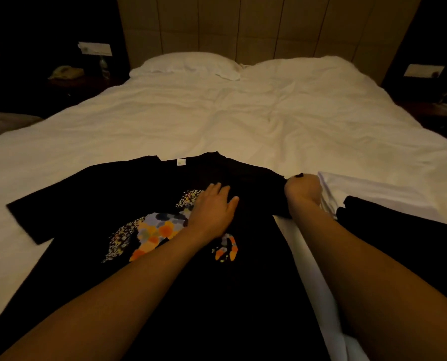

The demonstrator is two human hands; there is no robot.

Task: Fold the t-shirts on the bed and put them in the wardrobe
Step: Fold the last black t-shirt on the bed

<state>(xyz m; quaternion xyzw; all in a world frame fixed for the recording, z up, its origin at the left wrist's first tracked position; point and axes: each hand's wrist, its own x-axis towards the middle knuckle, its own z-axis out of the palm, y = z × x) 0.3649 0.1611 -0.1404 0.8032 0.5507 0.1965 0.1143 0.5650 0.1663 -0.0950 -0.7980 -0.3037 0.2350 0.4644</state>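
A black t-shirt (128, 194) with a colourful print lies flat, front up, on the white bed (217, 118), collar pointing away from me. My left hand (213, 207) presses flat on its chest with straight fingers. My right hand (302, 190) curls round the end of the shirt's right sleeve and grips it at the shoulder edge. A white garment (360, 188) and a dark garment (399, 230) lie just right of my right arm.
Two white pillows (188, 63) lie against the padded headboard (243, 27). A nightstand with a phone (66, 72) and a bottle (104, 65) stands at the left. Another dark nightstand (436, 108) is at the right.
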